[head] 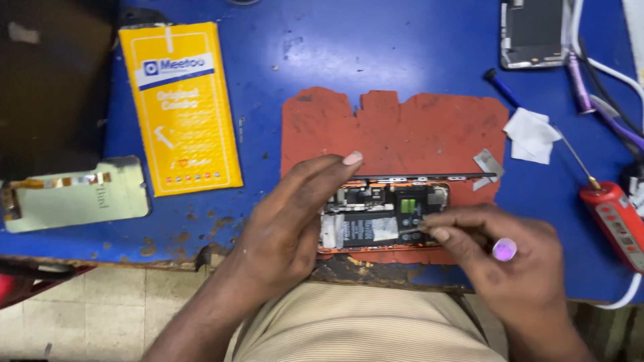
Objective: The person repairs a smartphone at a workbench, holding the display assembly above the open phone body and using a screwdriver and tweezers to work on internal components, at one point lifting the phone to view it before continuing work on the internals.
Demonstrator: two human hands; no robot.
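Head view shows your tabletop [402, 47] under both hands, blue and worn, with a red mat [402, 127] laid just beyond them so the work has a soft bed. On that mat, between your hands, lies the opened phone [382, 214], insides up, its lifted screen [429, 177] standing on edge along the far side. Your left hand [288, 221] is curled over the phone's left end, thumb stretched along the top edge, pinning it so it cannot slide; it grips nothing else. Your right hand [510, 261] is pinched closed on a thin tool [504, 249] with a lilac cap, its tip on the board near the phone's right end.

Far left of your left hand sit a yellow box [181, 107] and a pale panel [74, 198]. Right of your right hand lie a white tissue [532, 136] and a red tool [617, 224].

Your left palm hides the phone's left end, the tool's tip is too small to make out, and the second phone [533, 33] at the far right is cut off.
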